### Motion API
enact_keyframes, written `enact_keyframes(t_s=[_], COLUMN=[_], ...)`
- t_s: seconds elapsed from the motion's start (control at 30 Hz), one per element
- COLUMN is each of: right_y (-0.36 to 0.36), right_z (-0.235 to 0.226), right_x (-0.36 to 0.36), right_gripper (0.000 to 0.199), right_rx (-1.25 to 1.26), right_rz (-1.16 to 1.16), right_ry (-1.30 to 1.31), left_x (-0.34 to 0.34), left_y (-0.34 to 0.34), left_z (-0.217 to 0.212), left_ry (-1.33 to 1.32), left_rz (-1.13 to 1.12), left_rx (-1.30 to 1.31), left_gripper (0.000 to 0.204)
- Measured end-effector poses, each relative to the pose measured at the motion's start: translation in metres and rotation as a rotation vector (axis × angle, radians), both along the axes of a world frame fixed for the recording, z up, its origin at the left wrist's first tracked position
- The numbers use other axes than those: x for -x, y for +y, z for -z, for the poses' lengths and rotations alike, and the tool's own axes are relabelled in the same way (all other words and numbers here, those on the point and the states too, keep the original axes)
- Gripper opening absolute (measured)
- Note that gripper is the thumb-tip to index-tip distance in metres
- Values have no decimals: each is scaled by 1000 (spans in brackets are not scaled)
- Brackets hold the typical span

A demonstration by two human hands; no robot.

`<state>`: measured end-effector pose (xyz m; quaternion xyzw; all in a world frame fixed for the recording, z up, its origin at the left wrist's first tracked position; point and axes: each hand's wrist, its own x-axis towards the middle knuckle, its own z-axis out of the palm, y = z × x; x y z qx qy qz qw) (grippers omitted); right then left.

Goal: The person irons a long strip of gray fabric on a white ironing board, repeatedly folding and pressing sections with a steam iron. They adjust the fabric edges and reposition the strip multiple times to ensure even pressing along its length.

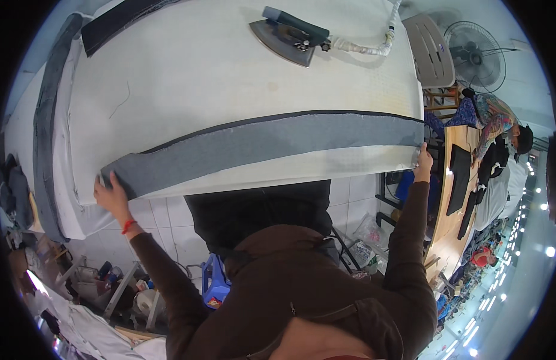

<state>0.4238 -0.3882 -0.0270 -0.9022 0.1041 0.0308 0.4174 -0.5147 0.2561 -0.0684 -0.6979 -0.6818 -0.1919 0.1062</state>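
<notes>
A long curved strip of grey fabric (260, 141) with a dark far edge stretches across the white padded ironing table (200, 90). My left hand (113, 197) grips its left end at the table's near left corner, thumb on top. At the opposite end, my right hand (423, 163) pinches the strip's near right corner by the table edge. Between my hands the strip lies flat, with a faint darker patch toward its right part. Farther back, an iron (293, 36) rests on the table, its wrapped cord (365, 48) running off to the right.
Dark folded fabric (119, 24) lies at the far left, and a grey roll (47, 120) hangs along the left edge. To the right are a chair (431, 51), a fan (474, 55) and a wooden table (449, 210) where another person (497, 123) sits. A blue stool (215, 279) stands below.
</notes>
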Motion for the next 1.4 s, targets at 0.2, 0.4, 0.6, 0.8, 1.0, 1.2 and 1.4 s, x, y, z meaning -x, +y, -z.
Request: enact_keyframes(t_s=[0.2, 0.4, 0.6, 0.8, 1.0, 1.2, 1.4], right_y=[-1, -2, 7, -6, -12, -19, -2], right_z=[-5, 9, 12, 12, 17, 24, 22], right_x=[-34, -46, -55, -35, -38, -63, -44], right_gripper=[40, 36, 52, 63, 81, 44, 37], right_rx=[-290, -143, 104, 10, -246, -333, -265], right_rz=[-43, -241, -458, -366, -317, 73, 44], right_ry=[139, -254, -201, -44, 268, 157, -294], left_x=[35, 19, -9, -10, 41, 17, 22], left_y=[30, 25, 3, 25, 36, 48, 44], left_z=[-32, -51, -78, -58, -45, -22, -46], left_ry=[-229, -146, -377, -323, -558, -482, -263], left_rz=[-98, -58, -118, 17, -31, 89, 46], left_rx=[378, 385, 365, 356, 625, 484, 257], left_gripper=[65, 58, 40, 41, 55, 48, 42])
